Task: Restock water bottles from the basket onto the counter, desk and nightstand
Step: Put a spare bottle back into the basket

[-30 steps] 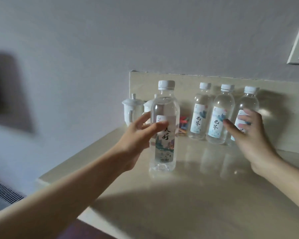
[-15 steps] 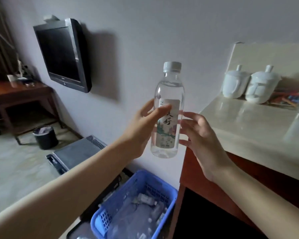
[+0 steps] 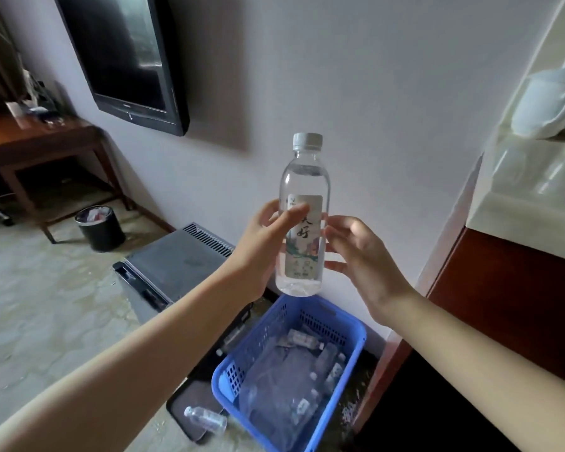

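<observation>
A clear water bottle [image 3: 304,220] with a white cap and a printed label is held upright in the air, above the blue plastic basket [image 3: 353,340]. My left hand [image 3: 261,246] grips it around the label from the left. Just right of the bottle, my right hand [image 3: 359,256] has its fingers spread, the tips at or near the bottle's side. The basket stands on the floor below and holds several bottles under clear plastic wrap. The pale counter [image 3: 516,207] is at the right edge.
A white lidded cup [image 3: 548,102] stands on the counter above a dark wood cabinet [image 3: 503,288]. One bottle [image 3: 206,419] lies on a dark tray by the basket. A grey appliance [image 3: 177,259], a black bin [image 3: 100,228], a wooden desk [image 3: 43,138] and a wall television [image 3: 124,57] lie to the left.
My view swung from the counter with its row of bottles to the left and down. The bottle left the counter in my left hand and now hangs over the basket; my right hand came alongside it.
</observation>
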Demonstrator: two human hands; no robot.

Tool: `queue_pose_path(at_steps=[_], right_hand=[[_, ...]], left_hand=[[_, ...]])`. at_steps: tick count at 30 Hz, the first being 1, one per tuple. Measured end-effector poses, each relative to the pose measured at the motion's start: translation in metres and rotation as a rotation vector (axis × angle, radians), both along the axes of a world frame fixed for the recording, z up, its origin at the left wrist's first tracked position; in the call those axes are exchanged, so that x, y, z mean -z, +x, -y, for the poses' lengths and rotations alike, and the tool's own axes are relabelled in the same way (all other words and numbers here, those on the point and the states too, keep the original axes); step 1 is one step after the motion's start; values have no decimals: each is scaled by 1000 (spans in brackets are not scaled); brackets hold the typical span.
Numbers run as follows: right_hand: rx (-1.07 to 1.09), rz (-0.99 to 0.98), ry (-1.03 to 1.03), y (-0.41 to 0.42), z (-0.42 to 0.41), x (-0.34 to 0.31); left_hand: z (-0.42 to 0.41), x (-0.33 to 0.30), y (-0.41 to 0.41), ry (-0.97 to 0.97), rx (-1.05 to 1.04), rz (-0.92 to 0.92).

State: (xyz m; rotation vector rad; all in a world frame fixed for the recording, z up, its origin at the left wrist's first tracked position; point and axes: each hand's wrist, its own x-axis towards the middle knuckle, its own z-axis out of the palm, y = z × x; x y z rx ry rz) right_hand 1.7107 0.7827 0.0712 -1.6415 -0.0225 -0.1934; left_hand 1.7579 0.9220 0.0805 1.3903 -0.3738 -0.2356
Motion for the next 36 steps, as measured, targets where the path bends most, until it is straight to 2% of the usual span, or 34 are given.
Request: queue_pose_path(at_steps=[9, 17, 21, 25, 29, 36], right_hand=[[161, 53, 2, 90, -6, 27], [421, -34, -25, 148, 2, 62], [599, -74, -12, 161, 5, 103], [776, -110, 37, 171, 2, 167], [846, -177, 18, 174, 3, 246], [908, -212, 2, 160, 6, 430]], left_hand=[[2, 28, 116, 52, 125, -52], [9, 45, 187, 51, 258, -94], [16, 67, 218, 61, 376, -91], [29, 123, 240, 120, 457, -120], [40, 200, 246, 176, 505, -188], [54, 377, 243, 167, 459, -246]])
